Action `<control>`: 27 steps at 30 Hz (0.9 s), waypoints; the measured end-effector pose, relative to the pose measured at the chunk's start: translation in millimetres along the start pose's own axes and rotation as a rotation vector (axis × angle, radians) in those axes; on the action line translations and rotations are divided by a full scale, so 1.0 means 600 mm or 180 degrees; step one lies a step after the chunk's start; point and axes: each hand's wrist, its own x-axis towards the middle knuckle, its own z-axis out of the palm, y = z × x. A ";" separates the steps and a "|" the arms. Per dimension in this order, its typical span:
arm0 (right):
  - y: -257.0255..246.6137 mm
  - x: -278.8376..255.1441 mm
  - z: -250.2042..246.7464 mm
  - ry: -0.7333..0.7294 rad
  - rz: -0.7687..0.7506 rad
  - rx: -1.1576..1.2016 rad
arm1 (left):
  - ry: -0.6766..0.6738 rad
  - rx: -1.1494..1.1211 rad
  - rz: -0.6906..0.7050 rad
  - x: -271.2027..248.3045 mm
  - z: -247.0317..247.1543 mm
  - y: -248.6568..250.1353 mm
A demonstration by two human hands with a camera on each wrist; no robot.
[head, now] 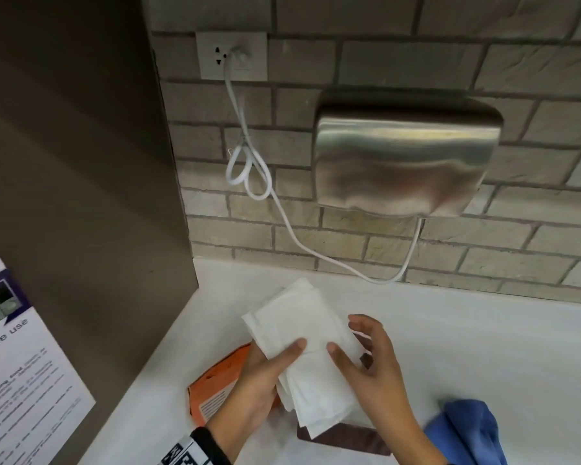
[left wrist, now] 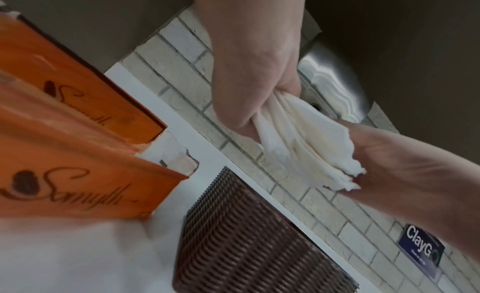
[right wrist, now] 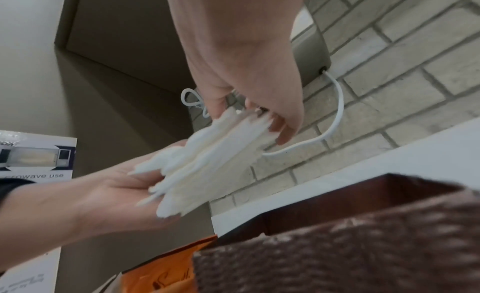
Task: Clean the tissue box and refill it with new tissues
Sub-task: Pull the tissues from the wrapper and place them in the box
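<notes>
A stack of white folded tissues (head: 311, 350) hangs over the counter between both hands. My left hand (head: 275, 364) grips its near left side, thumb on top. My right hand (head: 349, 340) pinches the right edge, thumb on top and fingers curled past it. In the left wrist view the left hand (left wrist: 254, 104) bunches one end of the tissues (left wrist: 306, 145). The right wrist view has the right hand (right wrist: 246, 104) at the edge of the tissues (right wrist: 207, 157). The brown woven tissue box (head: 342, 434) stands open under the hands, with the torn orange tissue pack (head: 215, 387) lying on its left.
A blue cloth (head: 467, 427) lies on the white counter (head: 467, 330) at the right. A steel hand dryer (head: 406, 156) hangs on the brick wall, its white cord (head: 249, 172) looping to a socket. A printed notice (head: 21, 364) is on the grey panel at left.
</notes>
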 end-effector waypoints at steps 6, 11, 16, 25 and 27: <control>0.004 0.008 0.001 -0.0025 -0.0260 -0.0592 | -0.0045 0.0140 -0.0076 -0.005 -0.001 -0.011; 0.013 0.006 0.006 0.0168 -0.0356 -0.0638 | -0.0121 0.0246 -0.0113 -0.009 -0.001 -0.015; 0.013 0.002 0.001 0.0218 -0.0296 -0.0526 | 0.0009 0.0187 -0.0170 -0.010 -0.005 -0.018; 0.022 0.006 0.005 0.0148 0.0113 -0.0586 | 0.0007 0.0222 -0.0298 -0.008 0.000 -0.024; 0.022 0.002 0.007 0.0154 0.0061 -0.0746 | 0.0091 0.0213 -0.0287 -0.005 0.002 -0.026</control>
